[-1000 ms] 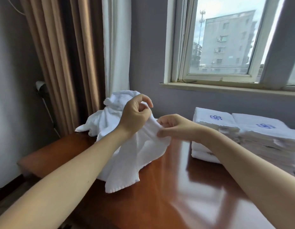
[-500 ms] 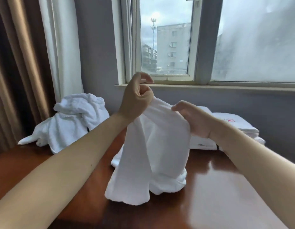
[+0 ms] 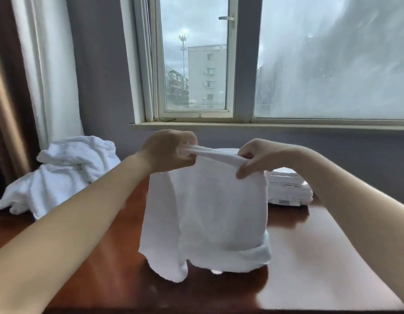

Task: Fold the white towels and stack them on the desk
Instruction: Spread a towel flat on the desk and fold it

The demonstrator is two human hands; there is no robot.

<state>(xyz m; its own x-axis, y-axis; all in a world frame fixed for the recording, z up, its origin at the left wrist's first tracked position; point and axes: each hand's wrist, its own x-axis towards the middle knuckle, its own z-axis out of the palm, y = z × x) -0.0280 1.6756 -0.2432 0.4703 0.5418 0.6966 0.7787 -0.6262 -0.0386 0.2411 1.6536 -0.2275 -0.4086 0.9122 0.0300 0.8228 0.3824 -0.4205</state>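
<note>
White towel [image 3: 219, 211] is gripped along its top edge by left hand [image 3: 167, 150] and right hand [image 3: 259, 155]; folded stack [image 3: 289, 186] is done, crumpled pile [image 3: 67, 168] is left

This is looking like a hotel or guest room in a town. A glossy dark wood counter [image 3: 309, 268] is standing against a grey wall [image 3: 101, 64] under a white-framed window [image 3: 232, 64]. A white sheer [image 3: 49, 64] and a brown drape [image 3: 6, 109] are hanging at the left. Plain white towels are lying in a loose heap [image 3: 67, 168] at the counter's left, and more are sitting in a folded stack [image 3: 289, 189] at its right. Outside, a block of flats [image 3: 206, 73] and a mast [image 3: 182, 48] are showing under cloud.
</note>
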